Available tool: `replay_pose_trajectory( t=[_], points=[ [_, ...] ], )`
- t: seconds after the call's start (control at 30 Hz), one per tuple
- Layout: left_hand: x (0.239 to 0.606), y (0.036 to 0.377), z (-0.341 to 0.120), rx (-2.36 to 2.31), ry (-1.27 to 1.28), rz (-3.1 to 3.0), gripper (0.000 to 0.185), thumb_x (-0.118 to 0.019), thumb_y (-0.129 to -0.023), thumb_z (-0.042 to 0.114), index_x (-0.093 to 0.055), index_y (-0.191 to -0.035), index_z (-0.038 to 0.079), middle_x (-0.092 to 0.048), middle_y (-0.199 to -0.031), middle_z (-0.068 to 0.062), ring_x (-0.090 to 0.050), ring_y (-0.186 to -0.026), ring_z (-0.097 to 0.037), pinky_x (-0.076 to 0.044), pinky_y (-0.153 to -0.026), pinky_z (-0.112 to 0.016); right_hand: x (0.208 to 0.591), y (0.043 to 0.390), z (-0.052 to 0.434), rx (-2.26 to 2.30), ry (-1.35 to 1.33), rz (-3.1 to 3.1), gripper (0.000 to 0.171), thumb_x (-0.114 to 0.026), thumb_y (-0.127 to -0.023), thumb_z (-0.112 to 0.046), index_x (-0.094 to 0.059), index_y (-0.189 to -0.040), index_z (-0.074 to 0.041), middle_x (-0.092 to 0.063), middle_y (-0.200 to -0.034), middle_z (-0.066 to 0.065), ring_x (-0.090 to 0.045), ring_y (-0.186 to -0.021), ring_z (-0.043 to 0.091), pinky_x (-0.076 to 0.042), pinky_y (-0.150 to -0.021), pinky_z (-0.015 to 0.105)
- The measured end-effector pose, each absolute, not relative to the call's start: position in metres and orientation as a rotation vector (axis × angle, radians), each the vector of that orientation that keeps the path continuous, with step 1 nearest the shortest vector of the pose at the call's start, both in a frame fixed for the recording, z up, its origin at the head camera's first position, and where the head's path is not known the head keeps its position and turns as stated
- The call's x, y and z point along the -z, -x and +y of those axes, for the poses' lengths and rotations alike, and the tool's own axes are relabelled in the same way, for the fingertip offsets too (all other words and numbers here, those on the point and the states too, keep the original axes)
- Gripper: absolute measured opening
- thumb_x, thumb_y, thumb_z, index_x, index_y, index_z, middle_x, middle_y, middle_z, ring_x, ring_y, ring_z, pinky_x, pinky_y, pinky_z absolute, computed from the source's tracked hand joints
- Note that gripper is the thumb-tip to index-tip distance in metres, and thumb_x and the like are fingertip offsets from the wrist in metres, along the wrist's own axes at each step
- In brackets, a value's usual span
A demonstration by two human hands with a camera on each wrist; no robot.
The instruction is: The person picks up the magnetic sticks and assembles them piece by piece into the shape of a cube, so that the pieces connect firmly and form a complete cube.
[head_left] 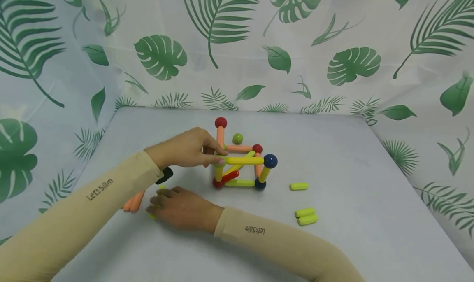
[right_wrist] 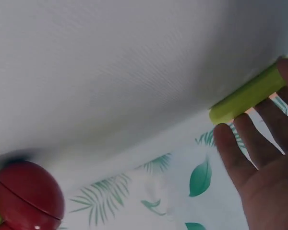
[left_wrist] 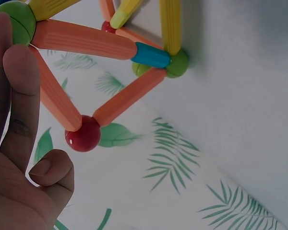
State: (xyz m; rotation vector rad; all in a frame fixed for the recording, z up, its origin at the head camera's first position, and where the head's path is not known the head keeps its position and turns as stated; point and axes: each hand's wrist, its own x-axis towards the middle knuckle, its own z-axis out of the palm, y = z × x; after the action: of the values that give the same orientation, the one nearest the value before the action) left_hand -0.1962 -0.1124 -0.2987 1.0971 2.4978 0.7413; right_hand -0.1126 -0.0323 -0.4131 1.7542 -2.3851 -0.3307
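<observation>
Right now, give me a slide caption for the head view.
Left hand pinches a corner of the rod-and-ball frame; right hand rests on the table by loose rods.

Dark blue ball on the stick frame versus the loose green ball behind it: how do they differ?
The dark blue ball caps an upper front corner of the frame, joined to yellow sticks; the green ball lies on the table, and whether it touches the frame is unclear. The blue one looks larger, though it is nearer the camera. The left hand holds the corner opposite the blue ball. Both are glossy round connectors.
</observation>
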Motion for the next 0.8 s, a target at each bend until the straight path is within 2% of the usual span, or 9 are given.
replay_pose_trajectory(
  t=[0.1,0.17,0.3,0.5,0.67,0.8],
  points=[
    [0.299,0.196,-0.112,-0.747,-1.094,2.493,0.031,-0.074,-0.095,0.032,-0.076,-0.122,0.017,-0.065,-0.066,0.006,-0.061,-0.063,-0.013,-0.046,-0.058,-0.032,0.415,0.113,-0.027,0.397,-1.784,-2.331,0.023,-0.054,-0.106,-0.025,-0.07,-0.124,-0.028,-0.063,-0.123,-0.008,-0.057,-0.115,0.014,-0.046,-0.089,0.024],
    [0.3,0.196,-0.112,-0.748,-1.099,2.494,0.031,-0.073,-0.095,0.032,-0.076,-0.122,0.018,-0.065,-0.065,0.005,-0.061,-0.064,-0.013,-0.046,-0.058,-0.032,0.415,0.112,-0.022,0.438,-1.796,-2.296,0.017,-0.059,-0.104,-0.024,-0.074,-0.112,-0.028,-0.064,-0.11,-0.009,-0.057,-0.1,0.011,-0.046,-0.079,0.022],
    [0.301,0.197,-0.113,-0.758,-1.124,2.493,0.03,-0.073,-0.095,0.032,-0.076,-0.122,0.018,-0.064,-0.064,0.004,-0.061,-0.063,-0.013,-0.044,-0.058,-0.032,0.414,0.108,-0.01,0.477,-1.804,-2.269,0.013,-0.064,-0.101,-0.025,-0.076,-0.104,-0.028,-0.063,-0.1,-0.01,-0.054,-0.085,0.01,-0.044,-0.071,0.021],
    [0.301,0.196,-0.114,-0.77,-1.121,2.494,0.03,-0.074,-0.094,0.032,-0.077,-0.121,0.019,-0.064,-0.064,0.004,-0.061,-0.064,-0.013,-0.042,-0.059,-0.032,0.407,0.095,0.008,0.343,-1.86,-2.344,0.013,-0.067,-0.1,-0.024,-0.075,-0.109,-0.027,-0.063,-0.104,-0.009,-0.055,-0.082,0.008,-0.046,-0.069,0.018],
    [0.301,0.196,-0.113,-0.775,-1.101,2.493,0.03,-0.075,-0.094,0.031,-0.077,-0.121,0.018,-0.065,-0.065,0.002,-0.061,-0.065,-0.013,-0.043,-0.061,-0.034,0.405,0.088,0.03,0.051,-1.891,-2.483,0.016,-0.065,-0.101,-0.024,-0.071,-0.116,-0.025,-0.065,-0.109,-0.012,-0.056,-0.087,0.004,-0.045,-0.074,0.014],
    [0.3,0.195,-0.112,-0.788,-1.108,2.488,0.03,-0.075,-0.094,0.032,-0.077,-0.121,0.018,-0.064,-0.064,0.005,-0.062,-0.066,-0.013,-0.043,-0.061,-0.033,0.401,0.087,0.054,-0.301,-1.785,-2.707,0.025,-0.069,-0.099,-0.026,-0.067,-0.124,-0.024,-0.068,-0.109,-0.016,-0.058,-0.088,0.0,-0.045,-0.079,0.013]
  ],
)
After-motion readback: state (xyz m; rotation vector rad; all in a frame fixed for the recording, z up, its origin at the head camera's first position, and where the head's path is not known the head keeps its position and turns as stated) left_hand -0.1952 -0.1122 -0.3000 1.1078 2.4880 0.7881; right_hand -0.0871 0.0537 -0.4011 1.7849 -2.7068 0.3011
